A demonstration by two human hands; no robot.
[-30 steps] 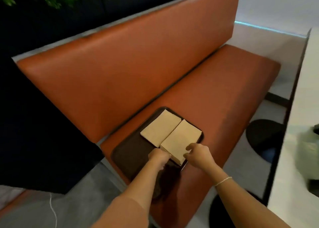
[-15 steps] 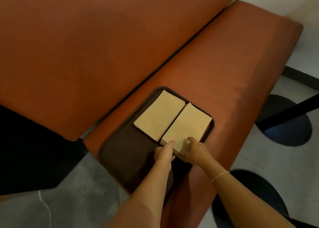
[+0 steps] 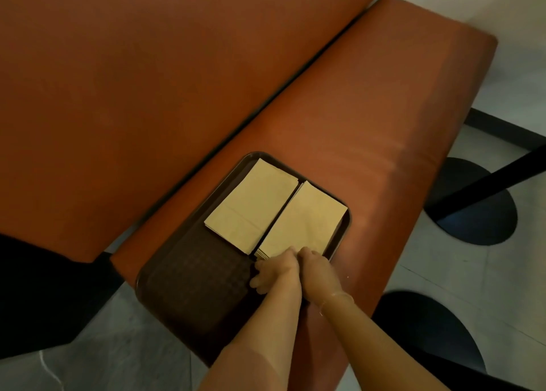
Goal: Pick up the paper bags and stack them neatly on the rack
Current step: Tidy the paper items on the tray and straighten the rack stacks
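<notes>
We count two stacks of paper bags: the left stack (image 3: 252,206) and the right stack (image 3: 304,219), side by side; the number of bags within each cannot be told. We count one brown tray (image 3: 189,284), one orange bench (image 3: 369,118), two hands, left hand (image 3: 273,272) and right hand (image 3: 317,268), and two dark round floor bases (image 3: 484,213).

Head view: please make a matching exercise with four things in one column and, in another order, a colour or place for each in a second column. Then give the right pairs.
Things:
1. tray
2. bench seat
3. left stack of paper bags
4. right stack of paper bags

Descriptions:
A. orange-brown, the tray lies on it
B. dark brown, holds both stacks
C. both hands at its near edge
D. no hand on it, nearer the backrest

Pairs: 1-B, 2-A, 3-D, 4-C
</notes>
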